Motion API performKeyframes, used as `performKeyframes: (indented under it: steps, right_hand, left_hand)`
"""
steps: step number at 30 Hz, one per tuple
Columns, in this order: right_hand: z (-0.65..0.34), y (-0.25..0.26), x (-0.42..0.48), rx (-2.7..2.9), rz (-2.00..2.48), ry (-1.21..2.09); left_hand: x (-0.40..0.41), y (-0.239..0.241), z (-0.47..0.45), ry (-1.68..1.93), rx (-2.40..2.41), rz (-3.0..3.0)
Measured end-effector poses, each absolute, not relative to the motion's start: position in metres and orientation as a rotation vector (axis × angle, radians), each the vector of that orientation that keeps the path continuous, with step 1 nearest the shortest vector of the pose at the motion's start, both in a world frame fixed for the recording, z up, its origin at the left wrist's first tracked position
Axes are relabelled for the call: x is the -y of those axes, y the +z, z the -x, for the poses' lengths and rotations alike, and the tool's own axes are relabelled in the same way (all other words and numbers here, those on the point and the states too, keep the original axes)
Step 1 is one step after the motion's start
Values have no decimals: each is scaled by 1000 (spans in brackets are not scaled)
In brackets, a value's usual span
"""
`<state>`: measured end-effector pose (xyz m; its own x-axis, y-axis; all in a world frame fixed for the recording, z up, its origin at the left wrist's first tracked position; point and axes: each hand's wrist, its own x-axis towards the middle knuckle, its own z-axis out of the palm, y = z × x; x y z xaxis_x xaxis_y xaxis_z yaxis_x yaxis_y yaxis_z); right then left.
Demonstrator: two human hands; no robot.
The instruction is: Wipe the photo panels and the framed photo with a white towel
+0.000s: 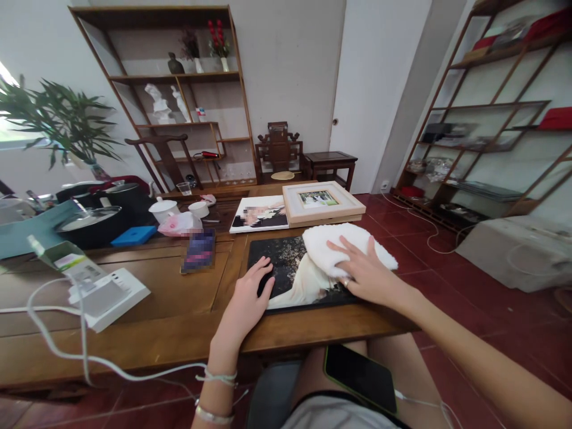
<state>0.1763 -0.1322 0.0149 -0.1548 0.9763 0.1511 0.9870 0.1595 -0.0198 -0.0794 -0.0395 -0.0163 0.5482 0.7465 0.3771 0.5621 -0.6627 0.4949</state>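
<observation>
A dark photo panel [286, 271] showing a pale gown lies flat near the front edge of the wooden table. My left hand [248, 298] rests on its left edge, fingers stretched out and apart. Over the panel's right part lies a folded white cloth [322, 247]. My right hand [361, 268] presses flat on that cloth with spread fingers, a ring on one of them. The cloth and hand hide the panel's right side.
Behind the panel lie a light wood picture frame [324, 202] and a white-edged photo print [259, 214]. Leftward are a patterned flat item [199, 250], blue box [134, 236], opened white box [116, 298] and white cable [134, 376]. A phone [360, 376] lies on my lap.
</observation>
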Motion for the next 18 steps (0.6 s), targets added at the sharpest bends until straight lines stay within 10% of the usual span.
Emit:
performKeyframes:
  steps: [18]
  right_hand:
    - [-155, 16, 178, 2345, 1931, 17]
  left_hand:
    - [39, -17, 79, 853, -1057, -2493]
